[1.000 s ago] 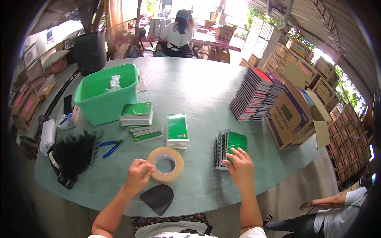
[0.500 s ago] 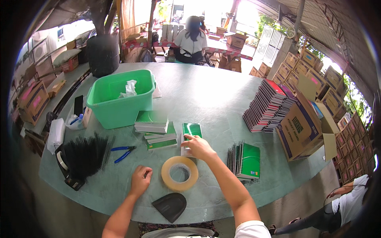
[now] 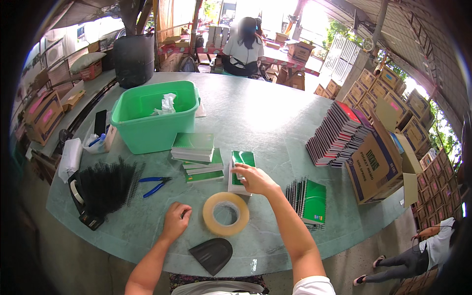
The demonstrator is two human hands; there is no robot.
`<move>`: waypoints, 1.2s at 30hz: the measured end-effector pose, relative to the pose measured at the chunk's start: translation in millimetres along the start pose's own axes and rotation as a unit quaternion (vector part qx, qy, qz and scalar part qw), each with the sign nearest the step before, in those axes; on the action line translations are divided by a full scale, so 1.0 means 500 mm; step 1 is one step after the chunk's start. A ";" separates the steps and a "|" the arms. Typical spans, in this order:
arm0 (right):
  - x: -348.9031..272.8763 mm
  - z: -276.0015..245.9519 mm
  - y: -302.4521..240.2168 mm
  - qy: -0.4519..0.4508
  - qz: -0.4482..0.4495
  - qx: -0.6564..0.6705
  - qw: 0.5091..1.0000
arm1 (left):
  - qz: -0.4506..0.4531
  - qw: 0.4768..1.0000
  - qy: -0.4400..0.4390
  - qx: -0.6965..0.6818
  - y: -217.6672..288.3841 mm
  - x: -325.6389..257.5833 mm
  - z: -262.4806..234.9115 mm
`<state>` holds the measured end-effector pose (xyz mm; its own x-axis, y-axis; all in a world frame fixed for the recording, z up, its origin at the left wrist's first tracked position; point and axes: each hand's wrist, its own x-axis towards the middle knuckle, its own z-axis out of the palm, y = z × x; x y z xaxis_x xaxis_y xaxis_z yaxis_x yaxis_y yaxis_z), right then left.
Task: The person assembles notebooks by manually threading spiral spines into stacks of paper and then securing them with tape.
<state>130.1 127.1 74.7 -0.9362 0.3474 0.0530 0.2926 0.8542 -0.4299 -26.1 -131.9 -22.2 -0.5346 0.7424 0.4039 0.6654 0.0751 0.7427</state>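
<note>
My right hand (image 3: 254, 180) grips the near end of a small stack of green notebooks (image 3: 242, 160) in the middle of the table (image 3: 265, 113). My left hand (image 3: 175, 221) rests on the table with its fingers curled and nothing in it, just left of a roll of clear tape (image 3: 226, 214) lying flat. To the right stands a row of green spiral-bound notebooks (image 3: 310, 201). Left of the small stack lie two more piles of green notebooks (image 3: 195, 146).
A green tub (image 3: 152, 118) stands at the back left. Blue pliers (image 3: 153, 183), black binding spirals (image 3: 105, 187) and a tape dispenser (image 3: 81, 209) lie left. A black scoop (image 3: 212, 254) sits at the near edge. Stacked notebooks (image 3: 339, 132) and a cardboard box (image 3: 376, 164) stand right. A person (image 3: 243, 46) sits beyond the table.
My right hand left the spiral notebooks on the right and moved left onto the small green stack. My left hand stayed beside the tape roll.
</note>
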 end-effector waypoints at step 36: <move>-0.165 0.145 -0.120 0.126 0.051 0.550 0.824 | 0.025 0.974 -0.190 -0.121 0.141 0.039 -0.034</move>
<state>175.5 18.9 30.7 -0.8072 0.5831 0.0918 -0.1154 -0.0034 -0.9933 1.3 -123.3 47.0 -0.2434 0.9372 0.2497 0.5185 -0.0918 0.8501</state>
